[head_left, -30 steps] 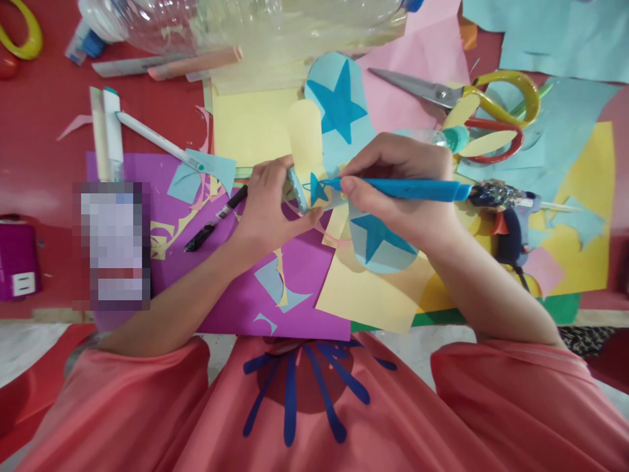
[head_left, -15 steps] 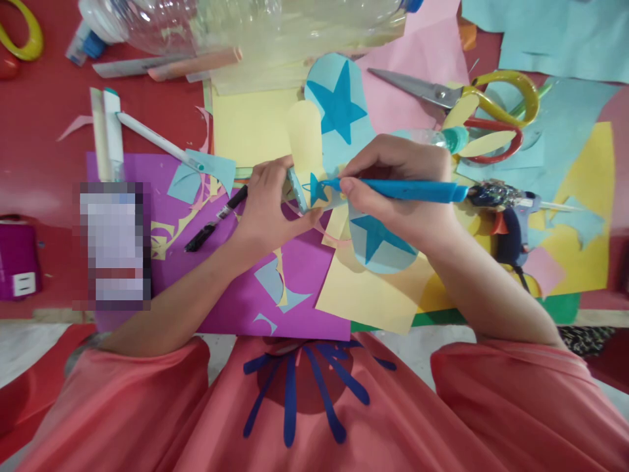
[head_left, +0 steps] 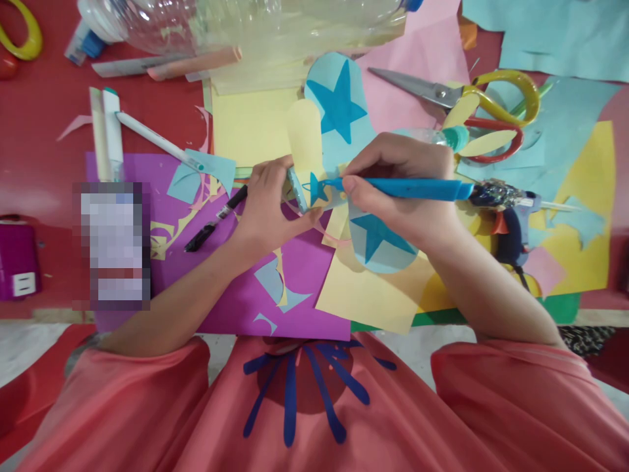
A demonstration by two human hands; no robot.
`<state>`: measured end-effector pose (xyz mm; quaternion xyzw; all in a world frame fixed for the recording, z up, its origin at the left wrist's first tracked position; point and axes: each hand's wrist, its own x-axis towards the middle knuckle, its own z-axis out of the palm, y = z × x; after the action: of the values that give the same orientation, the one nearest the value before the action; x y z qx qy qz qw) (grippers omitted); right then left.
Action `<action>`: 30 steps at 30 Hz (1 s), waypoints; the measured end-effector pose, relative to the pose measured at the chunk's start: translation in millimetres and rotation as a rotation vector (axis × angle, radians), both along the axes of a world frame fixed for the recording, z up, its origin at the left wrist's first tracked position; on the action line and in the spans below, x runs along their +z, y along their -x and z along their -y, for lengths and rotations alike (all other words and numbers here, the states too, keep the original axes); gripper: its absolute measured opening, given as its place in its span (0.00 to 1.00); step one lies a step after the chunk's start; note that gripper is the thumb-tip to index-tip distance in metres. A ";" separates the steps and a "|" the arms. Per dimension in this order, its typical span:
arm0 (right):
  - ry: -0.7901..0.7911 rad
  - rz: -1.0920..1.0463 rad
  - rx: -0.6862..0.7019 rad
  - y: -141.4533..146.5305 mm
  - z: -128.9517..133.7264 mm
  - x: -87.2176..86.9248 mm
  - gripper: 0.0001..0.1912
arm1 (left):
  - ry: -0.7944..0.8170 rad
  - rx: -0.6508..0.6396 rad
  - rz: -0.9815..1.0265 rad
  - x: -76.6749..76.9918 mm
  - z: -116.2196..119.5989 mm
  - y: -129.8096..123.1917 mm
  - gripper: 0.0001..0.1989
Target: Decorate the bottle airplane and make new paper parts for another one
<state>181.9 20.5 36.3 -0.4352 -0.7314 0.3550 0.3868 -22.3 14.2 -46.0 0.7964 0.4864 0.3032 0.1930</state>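
Pinching slender bright-blue marker point(head_left: 407, 189) in right hand point(head_left: 417, 216), tip at 3 o'clock of small blue-coloured star point(head_left: 317, 189), at 8 o'clock spreading thumb and forefinger of left hand point(head_left: 263, 213) around narrow light-blue piece point(head_left: 297, 190), at 2 o'clock yellow-handled metal scissors point(head_left: 447, 96).

Both hands point(head_left: 268, 206) point(head_left: 403, 187) curl inward in closed grips.

From here I'd say a hand could pass over the red table point(head_left: 56, 164) near its left edge, between the purple case point(head_left: 17, 259) and the pixelated item point(head_left: 115, 246). A big clear bottle point(head_left: 196, 26) bars much of the far edge; scissors point(head_left: 437, 92) and a glue gun point(head_left: 511, 236) crowd the right. At the near edge, flat scraps point(head_left: 268, 321) leave passage between left forearm point(head_left: 181, 295) and right forearm point(head_left: 486, 282).
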 end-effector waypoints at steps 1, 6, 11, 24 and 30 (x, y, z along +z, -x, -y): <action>-0.001 -0.003 0.006 -0.1 0.0 0.1 0.08 | -0.001 0.000 0.003 0.1 0.1 0.1 0.32; -0.027 -0.040 -0.018 0.7 1.1 1.6 0.10 | 0.000 -0.009 -0.003 -0.4 0.1 0.7 0.32; 0.036 -0.053 0.012 0.3 0.5 1.6 0.09 | 0.007 -0.013 -0.002 1.3 -0.3 1.9 0.32; 0.095 -0.033 -0.042 -1.6 0.4 2.3 0.08 | 0.022 -0.020 -0.021 4.6 1.0 2.3 0.31; 0.028 -0.053 -0.060 1.5 1.3 4.2 0.07 | 0.041 -0.012 -0.011 6.0 0.5 2.7 0.32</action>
<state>180.4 19.1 40.5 -0.4526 -0.7024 0.3648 0.4107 -25.0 13.7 -39.9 0.7968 0.4889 0.2876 0.2082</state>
